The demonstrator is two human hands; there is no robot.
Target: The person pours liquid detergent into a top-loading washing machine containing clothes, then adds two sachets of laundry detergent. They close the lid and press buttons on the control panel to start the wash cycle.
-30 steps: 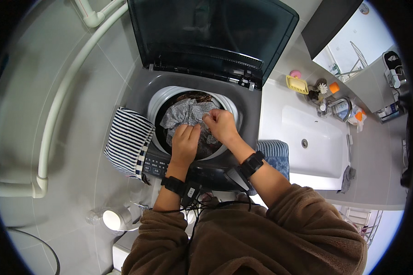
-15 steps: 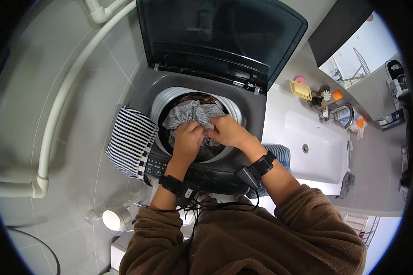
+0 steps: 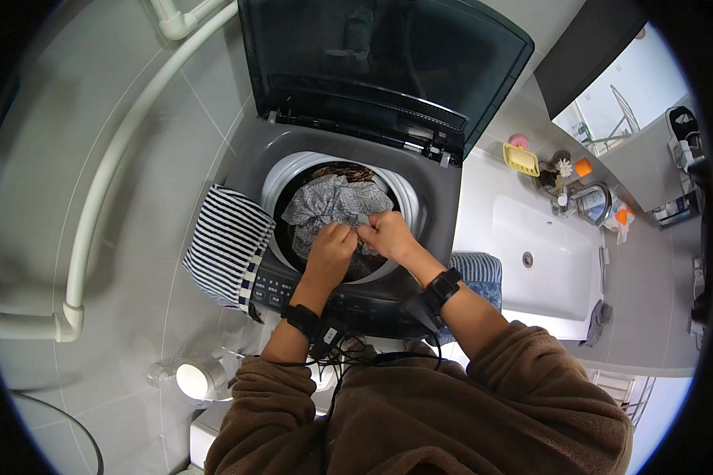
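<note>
A top-loading washing machine [image 3: 242,150] with a dark body stands in front of me, its dark lid [image 3: 364,71] raised. Inside its drum lies a bunched, grey patterned cloth [image 3: 325,198], with darker laundry [image 3: 348,169] partly showing behind it. Over the near part of the drum, my left hand [image 3: 332,252] has its fingers curled closed on the cloth. My right hand [image 3: 389,237] pinches the cloth close beside the left, thumb and forefinger together. A small pale piece shows at the right fingertips; its kind I cannot make out. The hands hide what lies between them.
A navy-and-white striped fabric bag [image 3: 228,245] rests on the machine's left edge. To the right are a white sink [image 3: 511,214], a yellow soap dish [image 3: 521,160] and a faucet [image 3: 602,194]. Blue denim-like fabric [image 3: 483,277] hangs between machine and sink. A white pipe [image 3: 95,198] runs along the left wall.
Both hands have shifted slightly toward me and turned a little, staying close together on the cloth. More of the cloth's upper part shows now.
</note>
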